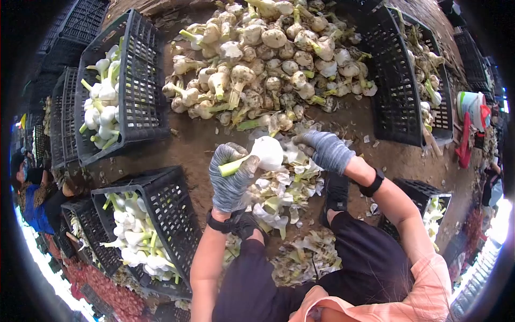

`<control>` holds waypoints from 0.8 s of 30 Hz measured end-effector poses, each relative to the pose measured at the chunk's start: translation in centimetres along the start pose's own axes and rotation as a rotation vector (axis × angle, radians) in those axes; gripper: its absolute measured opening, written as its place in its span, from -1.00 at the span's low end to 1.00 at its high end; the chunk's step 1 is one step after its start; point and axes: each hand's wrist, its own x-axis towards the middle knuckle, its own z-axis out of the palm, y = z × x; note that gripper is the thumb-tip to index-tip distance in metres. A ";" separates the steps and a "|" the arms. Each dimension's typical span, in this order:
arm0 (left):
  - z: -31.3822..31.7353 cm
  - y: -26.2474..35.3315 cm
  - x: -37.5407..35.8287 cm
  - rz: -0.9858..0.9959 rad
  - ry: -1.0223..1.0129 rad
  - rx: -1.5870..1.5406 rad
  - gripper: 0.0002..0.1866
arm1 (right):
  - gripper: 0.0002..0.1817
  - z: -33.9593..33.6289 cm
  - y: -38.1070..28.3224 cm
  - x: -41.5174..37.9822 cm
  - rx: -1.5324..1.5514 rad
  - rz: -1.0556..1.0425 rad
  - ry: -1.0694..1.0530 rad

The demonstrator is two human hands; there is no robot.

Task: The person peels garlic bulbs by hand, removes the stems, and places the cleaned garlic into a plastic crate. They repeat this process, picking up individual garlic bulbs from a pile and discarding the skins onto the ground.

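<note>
A peeled white garlic bulb [267, 153] with a cut green stem is gripped in my left hand [233, 173], the fingers closed around the stem. The bulb points to the right, out of the grey glove. Just right of it, apart from the bulb, is my right hand [325, 150], also gloved. Its fingers are bent and pressed together; whether a bit of skin is between them I cannot make out. Below both hands lies a heap of garlic skins [284, 188]. Beyond them a big pile of unpeeled, soil-stained garlic [268, 64] covers the ground.
Black crates of clean white garlic stand at the left, one upper [142, 80] and one lower [174, 214]. At the upper right a black crate [394, 80] holds garlic with dry stalks. Further right are a white bucket [471, 107] and a red object [464, 140]. Another person [37, 198] sits far left.
</note>
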 end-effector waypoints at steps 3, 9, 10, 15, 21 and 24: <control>-0.2 0.4 -0.2 0.037 -0.046 0.111 -0.74 | -0.69 -1.7 -2.8 0.9 0.397 0.068 0.092; -1.6 4.0 1.4 0.065 0.145 0.012 -0.75 | -0.66 -0.4 -3.3 3.8 0.632 -0.010 -0.038; -3.0 5.1 2.2 0.050 0.268 0.031 -0.71 | -0.68 0.4 -2.0 3.9 0.633 0.015 -0.006; -9.1 12.1 5.8 0.344 0.552 -0.737 -0.57 | -0.75 -1.1 0.3 4.4 0.424 0.266 0.034; -5.4 4.9 6.8 0.025 0.270 0.310 -0.65 | -0.72 -2.2 1.0 6.4 0.149 0.189 0.310; -2.9 -1.1 7.5 0.309 0.149 0.922 -0.45 | -0.71 -2.3 0.5 8.1 0.199 0.208 0.263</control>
